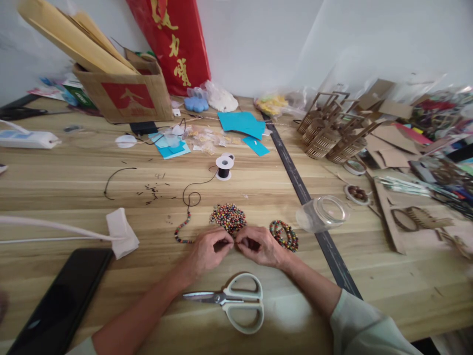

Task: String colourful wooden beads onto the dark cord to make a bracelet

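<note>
My left hand (210, 249) and my right hand (260, 245) meet fingertip to fingertip, each closed in a pinch. What lies between the fingertips is too small to make out. A string of coloured beads (181, 238) runs from beside my left hand up to a black cord (192, 185), which leads to a white spool (223, 167). Just beyond my hands lies a pile of loose coloured beads (228, 217). Coiled bead strands (284, 234) rest right of my right hand. Scissors (236, 299) lie nearer to me, below both hands.
A glass jar (321, 214) lies on the right, by a dark strip (295, 182). A black phone (61, 301) and a white cable (62, 228) are at left. Woven baskets (325, 133), blue cards (242, 123) and a cardboard box (127, 98) stand or lie farther back.
</note>
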A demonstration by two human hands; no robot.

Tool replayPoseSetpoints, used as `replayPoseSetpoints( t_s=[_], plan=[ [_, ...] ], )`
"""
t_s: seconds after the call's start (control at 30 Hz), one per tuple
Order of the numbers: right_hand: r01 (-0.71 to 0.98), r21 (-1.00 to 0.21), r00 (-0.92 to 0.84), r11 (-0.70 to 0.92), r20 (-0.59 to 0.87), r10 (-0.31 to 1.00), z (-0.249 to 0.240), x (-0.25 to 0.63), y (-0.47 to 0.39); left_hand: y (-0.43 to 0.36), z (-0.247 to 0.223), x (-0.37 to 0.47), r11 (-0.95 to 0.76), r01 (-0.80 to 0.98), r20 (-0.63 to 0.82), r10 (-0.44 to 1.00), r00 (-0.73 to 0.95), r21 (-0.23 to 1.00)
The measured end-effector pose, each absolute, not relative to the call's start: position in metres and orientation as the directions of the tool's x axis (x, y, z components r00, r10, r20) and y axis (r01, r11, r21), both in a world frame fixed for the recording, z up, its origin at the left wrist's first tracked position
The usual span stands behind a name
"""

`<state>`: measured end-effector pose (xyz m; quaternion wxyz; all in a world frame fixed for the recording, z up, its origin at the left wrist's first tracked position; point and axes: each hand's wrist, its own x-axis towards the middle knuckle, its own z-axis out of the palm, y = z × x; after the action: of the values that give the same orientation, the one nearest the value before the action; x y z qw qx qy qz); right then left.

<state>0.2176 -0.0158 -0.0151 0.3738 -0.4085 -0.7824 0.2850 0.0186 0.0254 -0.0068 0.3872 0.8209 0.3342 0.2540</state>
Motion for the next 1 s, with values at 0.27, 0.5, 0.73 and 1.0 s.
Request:
replayPoseSetpoints(
  t_s=[0.27,0.5,0.73,1.0],
  plan=[
    [0.429,-0.748,-0.393,0.507,0.351,0.85,-0.0164,0.2176,-0.0156,0.0258,-0.0101,0.0188,-0.478,0.338,0.169,0.744,0.647,0.81],
    [0.426,-0.748,-0.393,0.508,0.353,0.849,-0.0161,0.2169,-0.0158,0.0252,-0.0104,0.0192,-0.483,0.333,0.184,0.748,0.637,0.81],
    [0.428,-0.745,-0.401,0.512,0.351,0.846,-0.0151,0.2173,-0.0151,0.0261,-0.0111,0.0195,-0.484,0.334,0.179,0.743,0.645,0.809],
    [0.428,-0.752,-0.388,0.501,0.347,0.854,-0.017,0.2177,-0.0159,0.0258,-0.0091,0.0198,-0.484,0.33,0.181,0.743,0.645,0.811]
  ],
)
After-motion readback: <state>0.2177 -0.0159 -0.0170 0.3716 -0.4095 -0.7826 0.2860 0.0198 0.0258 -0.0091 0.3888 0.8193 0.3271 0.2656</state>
